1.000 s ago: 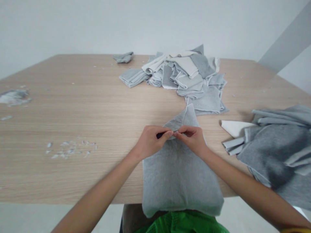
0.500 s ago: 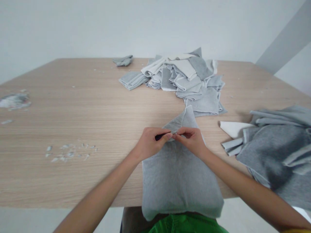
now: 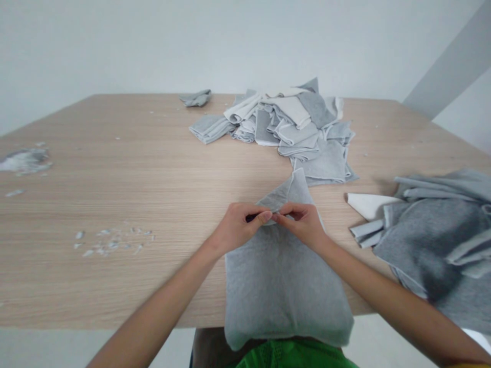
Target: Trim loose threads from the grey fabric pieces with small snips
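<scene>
A grey cloth piece [image 3: 284, 281] lies in front of me, its lower end hanging over the table's front edge and its far end narrowing to a folded corner. My left hand [image 3: 245, 222] pinches the cloth's edge near that corner between thumb and fingers. Beside it, almost touching, my right hand [image 3: 303, 220] pinches the same edge. Both hands are closed, with their fingertips meeting over a small fold. A dark gap shows between the left thumb and fingers; I cannot make out what it is.
Folded grey and white cloths [image 3: 287, 122] are heaped at the back, with one small crumpled cloth [image 3: 195, 98] to their left. A loose pile of grey cloth [image 3: 433, 240] covers the right side. Pale scraps [image 3: 111, 243] and a clump of lint [image 3: 26, 161] lie on the left.
The whole view has shifted very slightly. Both hands stay pinched at the same spot on the cloth.
</scene>
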A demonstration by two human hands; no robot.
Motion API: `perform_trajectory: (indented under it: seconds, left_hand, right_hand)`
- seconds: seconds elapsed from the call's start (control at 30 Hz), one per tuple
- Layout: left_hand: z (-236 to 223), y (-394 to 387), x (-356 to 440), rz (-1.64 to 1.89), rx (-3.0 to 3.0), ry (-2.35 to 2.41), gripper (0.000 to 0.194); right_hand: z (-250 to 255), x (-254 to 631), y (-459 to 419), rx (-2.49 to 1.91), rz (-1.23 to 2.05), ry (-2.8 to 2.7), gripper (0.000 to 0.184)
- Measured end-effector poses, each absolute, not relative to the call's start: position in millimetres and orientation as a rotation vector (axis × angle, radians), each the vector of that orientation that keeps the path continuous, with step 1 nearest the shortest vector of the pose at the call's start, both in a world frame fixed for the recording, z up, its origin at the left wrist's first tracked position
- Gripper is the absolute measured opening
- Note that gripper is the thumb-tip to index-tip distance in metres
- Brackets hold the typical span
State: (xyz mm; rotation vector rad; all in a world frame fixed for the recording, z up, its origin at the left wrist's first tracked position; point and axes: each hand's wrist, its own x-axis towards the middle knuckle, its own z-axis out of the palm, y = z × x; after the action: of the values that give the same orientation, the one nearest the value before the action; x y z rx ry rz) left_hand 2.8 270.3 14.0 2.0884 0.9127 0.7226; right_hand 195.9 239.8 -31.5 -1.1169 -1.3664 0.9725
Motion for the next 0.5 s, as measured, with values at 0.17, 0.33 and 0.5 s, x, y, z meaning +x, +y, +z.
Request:
perform_trajectory:
  seconds: [0.17, 0.33, 0.5]
  left_hand:
    - [11.2, 271.5, 0.9, 0.751, 2.139, 0.914, 0.036]
    - [7.6, 272.2, 0.1, 0.798, 2.175, 0.941, 0.032]
    - [6.4, 271.2, 0.9, 0.78, 2.171, 0.955, 0.031]
  right_hand:
    - [-30.7, 195.4, 240.0, -1.115, 0.955, -1.377, 0.027]
    - [-30.9, 195.9, 240.8, -1.107, 0.966, -1.391, 0.025]
    - [-32.7, 195.5, 241.5, -1.113, 0.98, -1.351, 0.022]
